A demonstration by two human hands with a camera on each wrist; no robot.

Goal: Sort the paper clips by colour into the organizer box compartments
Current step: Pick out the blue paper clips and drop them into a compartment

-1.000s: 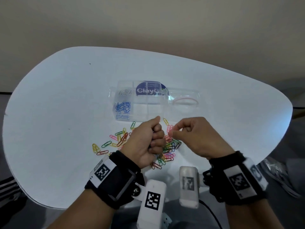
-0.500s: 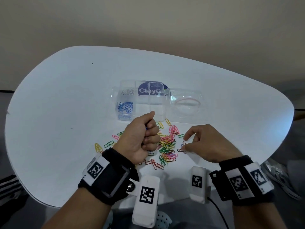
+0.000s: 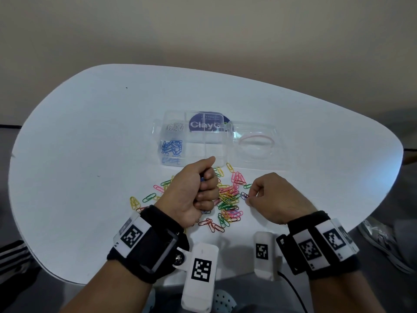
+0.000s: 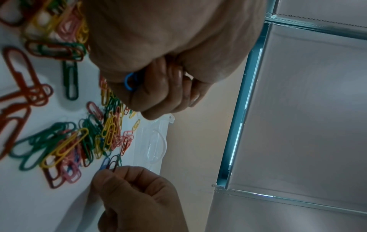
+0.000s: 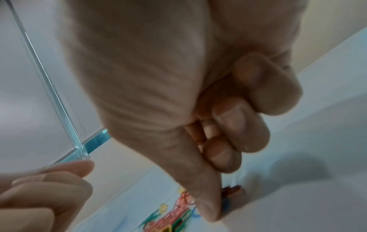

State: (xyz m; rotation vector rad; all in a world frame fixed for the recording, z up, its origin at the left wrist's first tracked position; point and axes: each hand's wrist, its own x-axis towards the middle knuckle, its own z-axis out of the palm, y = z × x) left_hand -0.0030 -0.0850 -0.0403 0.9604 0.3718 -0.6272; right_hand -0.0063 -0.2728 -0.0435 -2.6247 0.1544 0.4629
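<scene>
Lowered right hand [image 3: 274, 197] now pinches clips [image 3: 244, 195].

Right hand [image 5: 178, 94], thumb and fingertips [image 5: 222, 155] down on blurred coloured paper clips [image 5: 178, 210] atop pale table [image 5: 298, 196].

The left hand [image 3: 191, 195] hides part of the paper clip pile [image 3: 228, 199] and most of the blue clip [image 4: 130, 81] inside it. The right wrist picture is blurry, so the clips at the right hand's [image 3: 275, 197] fingers [image 5: 210, 204] are unclear.
</scene>
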